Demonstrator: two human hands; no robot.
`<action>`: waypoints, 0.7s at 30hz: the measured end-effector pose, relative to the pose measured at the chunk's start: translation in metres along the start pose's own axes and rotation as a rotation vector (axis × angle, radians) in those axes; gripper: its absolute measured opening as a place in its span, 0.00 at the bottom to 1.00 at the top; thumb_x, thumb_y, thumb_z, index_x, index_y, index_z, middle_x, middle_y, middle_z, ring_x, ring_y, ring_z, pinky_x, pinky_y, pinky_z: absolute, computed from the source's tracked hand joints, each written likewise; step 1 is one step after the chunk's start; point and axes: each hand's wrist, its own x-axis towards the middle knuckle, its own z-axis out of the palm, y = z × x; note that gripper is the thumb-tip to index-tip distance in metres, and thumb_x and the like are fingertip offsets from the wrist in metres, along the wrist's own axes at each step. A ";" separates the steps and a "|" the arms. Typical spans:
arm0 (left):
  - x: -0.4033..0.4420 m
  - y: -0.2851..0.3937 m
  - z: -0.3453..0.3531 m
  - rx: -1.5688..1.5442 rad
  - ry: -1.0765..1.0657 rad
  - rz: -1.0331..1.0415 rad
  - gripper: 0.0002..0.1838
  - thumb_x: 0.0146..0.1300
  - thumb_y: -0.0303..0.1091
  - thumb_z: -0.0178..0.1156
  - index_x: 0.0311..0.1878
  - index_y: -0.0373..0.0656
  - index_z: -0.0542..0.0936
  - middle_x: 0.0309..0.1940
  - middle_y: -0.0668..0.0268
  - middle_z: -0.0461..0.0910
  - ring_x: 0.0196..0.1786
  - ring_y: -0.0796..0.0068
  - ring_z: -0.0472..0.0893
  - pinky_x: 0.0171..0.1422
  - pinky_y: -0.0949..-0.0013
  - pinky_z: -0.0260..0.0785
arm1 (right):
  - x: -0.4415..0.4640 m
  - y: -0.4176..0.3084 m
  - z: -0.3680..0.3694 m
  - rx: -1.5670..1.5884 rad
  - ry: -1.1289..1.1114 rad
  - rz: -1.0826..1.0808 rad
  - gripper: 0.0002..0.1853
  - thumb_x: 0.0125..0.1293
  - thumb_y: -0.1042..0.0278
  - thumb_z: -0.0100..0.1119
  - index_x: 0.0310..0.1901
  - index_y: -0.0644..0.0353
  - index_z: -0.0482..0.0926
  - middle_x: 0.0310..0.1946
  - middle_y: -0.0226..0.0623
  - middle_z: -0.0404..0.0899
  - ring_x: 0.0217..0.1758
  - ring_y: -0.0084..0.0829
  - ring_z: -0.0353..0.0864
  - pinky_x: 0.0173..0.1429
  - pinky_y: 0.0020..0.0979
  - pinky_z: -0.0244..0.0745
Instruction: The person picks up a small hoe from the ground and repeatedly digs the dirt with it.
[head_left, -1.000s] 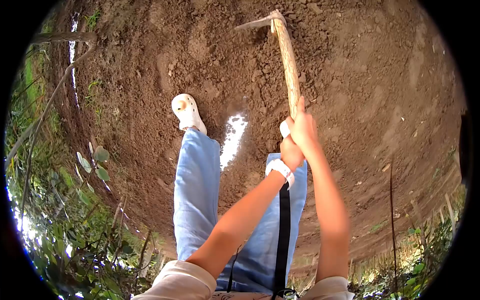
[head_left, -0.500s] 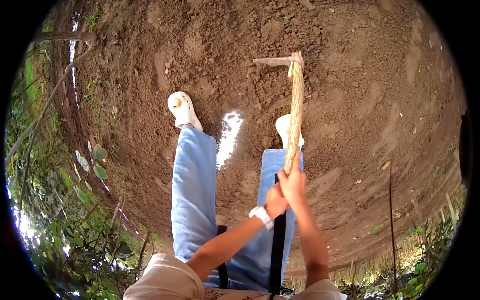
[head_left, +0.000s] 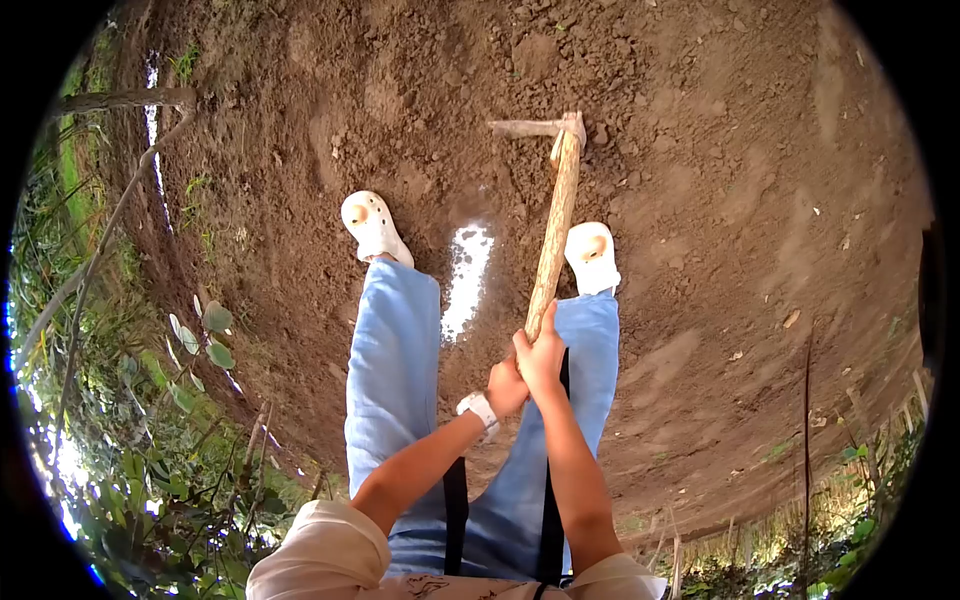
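You wear a pale, off-white top (head_left: 430,587) with dark, thin-lined markings low on its front, and its loose short sleeves (head_left: 325,548) end in wide, folded-looking hems. A white band (head_left: 480,412) circles the wrist of your left hand (head_left: 507,388), while your light-blue trousers (head_left: 394,350) have straight, wide legs, with black straps (head_left: 455,512) running down over them. On your feet are white, round-toed clogs (head_left: 372,228), the left one dotted with small dark holes.

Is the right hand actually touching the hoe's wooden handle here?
Touching. The head view shows the right hand with its fingers closed around the wooden handle, nearer the blade than the left hand.
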 end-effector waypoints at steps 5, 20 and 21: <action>0.013 -0.007 0.018 -0.113 -0.004 -0.032 0.17 0.51 0.34 0.60 0.39 0.31 0.73 0.25 0.57 0.79 0.26 0.73 0.79 0.31 0.70 0.70 | 0.013 0.015 -0.004 -0.054 0.033 -0.102 0.41 0.49 0.65 0.58 0.63 0.67 0.49 0.25 0.55 0.74 0.27 0.52 0.75 0.32 0.44 0.70; 0.130 0.129 -0.017 -0.156 0.151 0.207 0.16 0.52 0.37 0.59 0.33 0.30 0.73 0.22 0.55 0.79 0.25 0.72 0.79 0.27 0.71 0.69 | 0.165 -0.096 -0.054 -0.028 0.120 -0.369 0.38 0.50 0.65 0.58 0.61 0.70 0.54 0.17 0.45 0.74 0.18 0.34 0.75 0.24 0.32 0.70; 0.137 0.150 -0.026 -0.194 0.123 0.185 0.15 0.52 0.36 0.59 0.33 0.29 0.73 0.21 0.56 0.78 0.23 0.75 0.78 0.26 0.73 0.69 | 0.174 -0.124 -0.068 -0.063 0.091 -0.304 0.38 0.49 0.65 0.58 0.61 0.70 0.54 0.18 0.46 0.75 0.19 0.33 0.76 0.25 0.32 0.71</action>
